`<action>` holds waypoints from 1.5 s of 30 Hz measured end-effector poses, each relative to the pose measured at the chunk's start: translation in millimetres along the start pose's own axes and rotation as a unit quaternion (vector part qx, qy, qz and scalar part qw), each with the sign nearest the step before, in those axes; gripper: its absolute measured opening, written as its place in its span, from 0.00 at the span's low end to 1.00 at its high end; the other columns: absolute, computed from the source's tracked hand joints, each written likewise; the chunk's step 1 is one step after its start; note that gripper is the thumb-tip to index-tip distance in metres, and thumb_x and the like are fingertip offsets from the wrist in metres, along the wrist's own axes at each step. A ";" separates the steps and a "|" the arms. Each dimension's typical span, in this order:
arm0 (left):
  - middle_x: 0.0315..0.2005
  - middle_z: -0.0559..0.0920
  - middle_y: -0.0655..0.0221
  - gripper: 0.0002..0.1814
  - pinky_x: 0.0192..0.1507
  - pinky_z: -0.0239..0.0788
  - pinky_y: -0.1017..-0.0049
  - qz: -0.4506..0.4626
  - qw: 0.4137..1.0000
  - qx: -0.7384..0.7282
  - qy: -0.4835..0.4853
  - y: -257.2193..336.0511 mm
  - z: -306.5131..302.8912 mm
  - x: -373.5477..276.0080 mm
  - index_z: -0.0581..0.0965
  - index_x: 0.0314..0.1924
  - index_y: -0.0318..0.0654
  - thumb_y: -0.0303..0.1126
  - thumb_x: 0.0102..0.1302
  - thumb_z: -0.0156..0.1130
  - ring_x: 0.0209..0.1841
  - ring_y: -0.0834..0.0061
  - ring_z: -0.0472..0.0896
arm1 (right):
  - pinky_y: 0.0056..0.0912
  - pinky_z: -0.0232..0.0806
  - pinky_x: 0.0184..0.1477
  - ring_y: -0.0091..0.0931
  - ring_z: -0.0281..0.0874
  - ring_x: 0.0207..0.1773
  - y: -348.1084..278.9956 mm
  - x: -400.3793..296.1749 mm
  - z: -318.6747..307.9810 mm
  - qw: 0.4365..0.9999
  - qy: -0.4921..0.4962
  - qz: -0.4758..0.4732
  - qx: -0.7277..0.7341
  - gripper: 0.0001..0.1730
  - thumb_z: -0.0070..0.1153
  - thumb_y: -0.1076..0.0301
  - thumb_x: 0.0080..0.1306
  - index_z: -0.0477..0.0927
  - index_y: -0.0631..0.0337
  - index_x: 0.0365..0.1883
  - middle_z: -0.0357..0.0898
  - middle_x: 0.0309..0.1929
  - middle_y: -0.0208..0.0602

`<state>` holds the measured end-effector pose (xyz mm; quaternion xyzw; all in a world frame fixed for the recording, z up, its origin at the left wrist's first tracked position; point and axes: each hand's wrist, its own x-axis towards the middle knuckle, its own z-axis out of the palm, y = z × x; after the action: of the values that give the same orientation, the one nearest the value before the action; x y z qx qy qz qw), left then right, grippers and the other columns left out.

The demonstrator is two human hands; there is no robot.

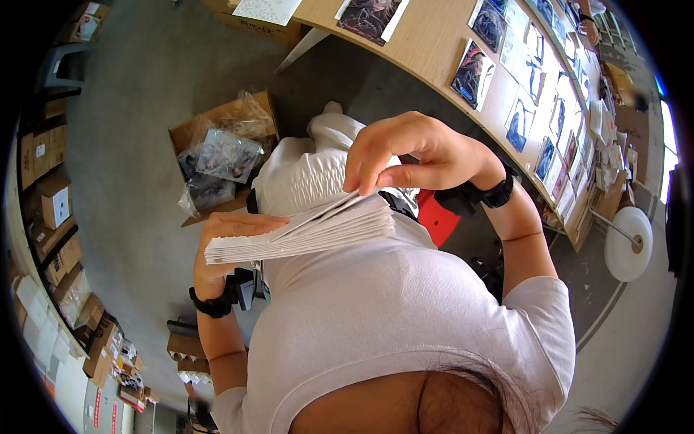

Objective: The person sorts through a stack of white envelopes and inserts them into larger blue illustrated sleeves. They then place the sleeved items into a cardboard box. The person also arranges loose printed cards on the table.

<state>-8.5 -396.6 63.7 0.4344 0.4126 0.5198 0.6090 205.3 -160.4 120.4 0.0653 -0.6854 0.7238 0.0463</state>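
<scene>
A stack of flat white paper pieces (303, 241), perhaps envelopes or folded sheets, lies across my lap close to my shirt. My left hand (238, 225) grips its left end, fingers flat along the top and the palm partly hidden behind it. At the right end, my right hand (417, 152) pinches the edge of the uppermost piece (331, 209) between thumb and fingers. That piece is tilted up, with a dark gap between it and the pieces below. Whatever is printed on the paper faces is not visible from here.
An opened cardboard box (222, 152) with plastic-wrapped printed items stands on the floor ahead. To the right runs a long wooden table (417, 49) bearing rows of printed pictures (474, 76). Shelved cartons (46, 152) line the left; a white roll (629, 244) stands right.
</scene>
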 end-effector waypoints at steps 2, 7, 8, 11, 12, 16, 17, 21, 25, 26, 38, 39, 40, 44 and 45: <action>0.40 0.80 0.50 0.19 0.45 0.72 0.70 -0.010 1.000 0.013 -0.003 -1.9 -2.9 -2.7 0.79 0.41 0.31 0.37 0.52 0.64 0.43 0.58 0.81 | 0.29 0.66 0.43 0.31 0.74 0.42 0.7 0.2 3.0 1.000 0.018 -0.013 -0.020 0.06 0.48 0.76 0.63 0.77 0.66 0.35 0.78 0.38 0.38; 0.40 0.80 0.50 0.18 0.44 0.72 0.70 0.004 1.000 0.020 0.008 -3.7 -4.2 -8.5 0.79 0.41 0.31 0.36 0.53 0.63 0.42 0.57 0.81 | 0.30 0.67 0.42 0.32 0.75 0.39 -6.4 1.3 5.3 0.999 -0.010 0.010 -0.045 0.04 0.50 0.77 0.60 0.76 0.66 0.32 0.78 0.36 0.41; 0.40 0.80 0.50 0.17 0.44 0.72 0.70 0.012 1.000 0.022 0.008 -4.2 -3.9 -9.0 0.79 0.40 0.31 0.36 0.54 0.62 0.42 0.57 0.81 | 0.28 0.66 0.40 0.31 0.75 0.37 -6.0 1.9 5.3 0.999 -0.017 -0.002 -0.045 0.04 0.51 0.78 0.59 0.76 0.67 0.33 0.77 0.34 0.39; 0.39 0.80 0.50 0.18 0.45 0.72 0.68 0.012 1.000 0.014 0.011 -3.8 -1.6 -10.2 0.79 0.40 0.31 0.37 0.54 0.63 0.43 0.56 0.80 | 0.27 0.67 0.39 0.29 0.75 0.36 -1.5 2.8 9.5 0.999 -0.019 0.004 -0.044 0.05 0.53 0.76 0.58 0.76 0.67 0.33 0.77 0.33 0.38; 0.39 0.80 0.50 0.18 0.45 0.72 0.68 0.009 1.000 0.014 0.008 -4.3 -2.9 -11.2 0.79 0.40 0.31 0.37 0.54 0.63 0.43 0.55 0.80 | 0.27 0.66 0.39 0.29 0.75 0.36 0.3 2.8 10.4 0.999 -0.024 0.004 -0.033 0.05 0.53 0.77 0.58 0.76 0.67 0.33 0.77 0.34 0.38; 0.40 0.80 0.50 0.17 0.46 0.72 0.66 -0.006 0.998 -0.041 0.044 2.7 4.1 -13.6 0.79 0.40 0.31 0.37 0.54 0.63 0.44 0.54 0.79 | 0.33 0.67 0.44 0.34 0.75 0.42 8.3 1.8 14.5 0.998 -0.029 0.034 0.036 0.03 0.52 0.75 0.59 0.77 0.64 0.31 0.78 0.39 0.44; 0.40 0.80 0.49 0.17 0.46 0.72 0.65 -0.010 0.996 -0.068 0.064 5.6 7.6 -14.3 0.79 0.40 0.31 0.37 0.55 0.62 0.44 0.53 0.79 | 0.36 0.67 0.46 0.37 0.76 0.44 10.2 1.5 15.7 0.997 -0.027 0.049 0.060 0.04 0.52 0.73 0.60 0.78 0.63 0.30 0.78 0.41 0.48; 0.41 0.80 0.49 0.17 0.46 0.72 0.64 0.003 0.996 -0.062 0.061 0.7 4.5 -23.6 0.79 0.41 0.31 0.36 0.54 0.63 0.45 0.52 0.79 | 0.32 0.65 0.46 0.33 0.73 0.44 14.2 5.6 21.6 0.995 -0.027 0.032 0.088 0.04 0.49 0.76 0.61 0.77 0.63 0.31 0.76 0.39 0.43; 0.41 0.80 0.49 0.17 0.46 0.72 0.64 0.024 0.997 -0.062 0.038 -11.2 -1.6 -27.3 0.79 0.41 0.31 0.35 0.54 0.63 0.45 0.52 0.79 | 0.29 0.63 0.44 0.29 0.71 0.43 14.2 11.5 22.5 0.997 -0.041 -0.016 0.066 0.05 0.46 0.78 0.62 0.75 0.66 0.30 0.74 0.36 0.36; 0.41 0.80 0.50 0.16 0.46 0.72 0.64 0.024 0.997 -0.058 0.039 -11.3 -2.1 -27.8 0.79 0.41 0.31 0.34 0.54 0.63 0.45 0.52 0.79 | 0.29 0.63 0.44 0.30 0.71 0.43 14.0 12.5 22.3 0.997 -0.041 -0.015 0.065 0.05 0.46 0.79 0.62 0.76 0.66 0.30 0.74 0.36 0.36; 0.40 0.80 0.50 0.15 0.43 0.73 0.69 0.007 1.000 0.022 0.021 -6.5 -10.9 -31.5 0.79 0.40 0.31 0.33 0.54 0.63 0.43 0.57 0.80 | 0.31 0.64 0.45 0.31 0.72 0.45 13.7 16.9 26.9 0.999 -0.024 -0.031 0.026 0.05 0.47 0.80 0.62 0.76 0.64 0.31 0.75 0.39 0.38; 0.41 0.80 0.50 0.15 0.43 0.73 0.69 0.010 1.000 0.017 0.022 -6.3 -10.8 -31.2 0.79 0.40 0.31 0.33 0.54 0.63 0.43 0.57 0.80 | 0.31 0.64 0.45 0.31 0.72 0.45 13.8 17.2 26.5 0.999 -0.027 -0.035 0.021 0.05 0.47 0.80 0.62 0.76 0.64 0.31 0.75 0.40 0.38; 0.41 0.80 0.50 0.15 0.43 0.73 0.70 0.013 1.000 0.012 0.023 -6.1 -10.1 -30.7 0.79 0.40 0.31 0.33 0.54 0.63 0.43 0.58 0.80 | 0.31 0.64 0.45 0.32 0.72 0.45 13.8 17.5 25.8 0.999 -0.030 -0.040 0.016 0.05 0.47 0.80 0.62 0.76 0.64 0.31 0.75 0.40 0.39; 0.41 0.80 0.49 0.16 0.43 0.73 0.70 0.002 0.999 0.029 0.025 -2.6 -10.2 -29.4 0.79 0.40 0.31 0.34 0.55 0.63 0.43 0.58 0.81 | 0.32 0.65 0.45 0.33 0.72 0.45 8.4 16.6 25.4 0.999 -0.021 -0.043 -0.011 0.06 0.47 0.80 0.60 0.76 0.64 0.28 0.75 0.41 0.40; 0.41 0.80 0.49 0.16 0.43 0.73 0.70 0.009 0.999 0.024 0.025 -3.0 -10.3 -29.1 0.79 0.40 0.31 0.35 0.55 0.63 0.43 0.58 0.81 | 0.32 0.65 0.44 0.33 0.73 0.45 7.9 15.9 26.3 0.999 -0.017 -0.038 -0.013 0.06 0.48 0.80 0.60 0.76 0.64 0.28 0.76 0.40 0.40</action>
<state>-21.0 -424.7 59.4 0.4397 0.4361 0.5260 0.5829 189.2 -187.5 116.5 0.1026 -0.6923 0.7116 0.0628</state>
